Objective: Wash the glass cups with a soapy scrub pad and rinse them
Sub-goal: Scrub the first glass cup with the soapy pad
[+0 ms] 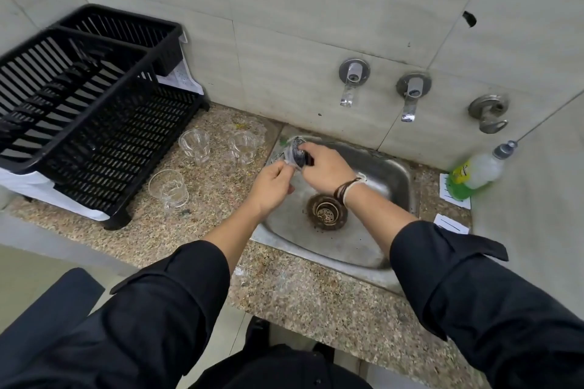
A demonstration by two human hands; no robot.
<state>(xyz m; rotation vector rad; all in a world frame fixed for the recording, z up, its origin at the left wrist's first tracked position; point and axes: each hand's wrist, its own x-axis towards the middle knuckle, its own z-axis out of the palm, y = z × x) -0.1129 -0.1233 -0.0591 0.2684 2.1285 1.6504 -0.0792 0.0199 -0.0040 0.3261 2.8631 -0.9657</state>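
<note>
A glass cup (289, 153) is held over the upper left corner of the steel sink (392, 180), just left of frame centre. The cup is gripped at its lower side by the left hand (271, 188), fingers curled round the glass. A dark scrub pad (300, 153) is pushed into the cup's mouth by the right hand (327, 172), fingers closed round the pad. A corded bracelet (346, 189) is seen on the right wrist. Both forearms are bare below rolled dark sleeves (480, 281).

3 more glass cups are left standing on the speckled stone counter (284, 290), left of the sink: 1 cup (194, 146) at centre left, a 2nd (243, 147) just right of it near the sink edge, and a 3rd (169, 188) lower down, close to the rack. All 3 are upright, mouths up, apart from each other.

A black slatted dish rack (85, 110) is placed in the upper left of the frame, on a white tray (38, 189).

The sink drain (325, 213) is seen at frame centre, ringed with rust-brown stain. 2 wall taps (352, 80) (410, 95) are mounted on the tiled wall in the upper right, with a 3rd fitting (489, 112) further right. Running water cannot be made out. A dish soap bottle (477, 172) with green liquid is leaned at the right edge of the counter, beside the sink.
</note>
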